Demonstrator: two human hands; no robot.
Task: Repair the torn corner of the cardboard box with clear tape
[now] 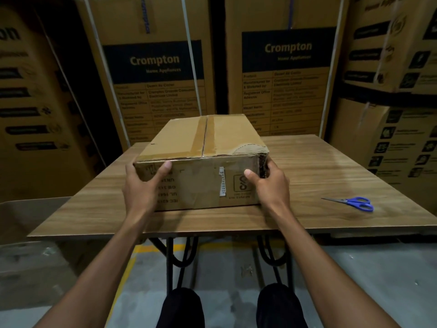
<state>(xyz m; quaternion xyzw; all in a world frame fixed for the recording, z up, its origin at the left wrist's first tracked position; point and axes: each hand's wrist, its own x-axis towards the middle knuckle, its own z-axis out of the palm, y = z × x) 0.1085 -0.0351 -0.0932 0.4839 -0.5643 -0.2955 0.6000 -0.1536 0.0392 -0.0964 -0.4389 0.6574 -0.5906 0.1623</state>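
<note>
A brown cardboard box [201, 162] sits on the wooden table [331, 176], its top seam taped with brown tape. Its near right top corner [257, 149] is torn and crumpled, with the corrugated layer showing. My left hand [139, 185] grips the box's near left corner, thumb on the front face. My right hand [269, 183] grips the near right corner just under the tear, thumb on the front and fingers round the side. No roll of clear tape is in view.
Blue-handled scissors [354, 203] lie on the table to the right of the box. Tall Crompton cartons [156, 74] stand close behind and on both sides. The table's front edge [189, 230] is near my legs.
</note>
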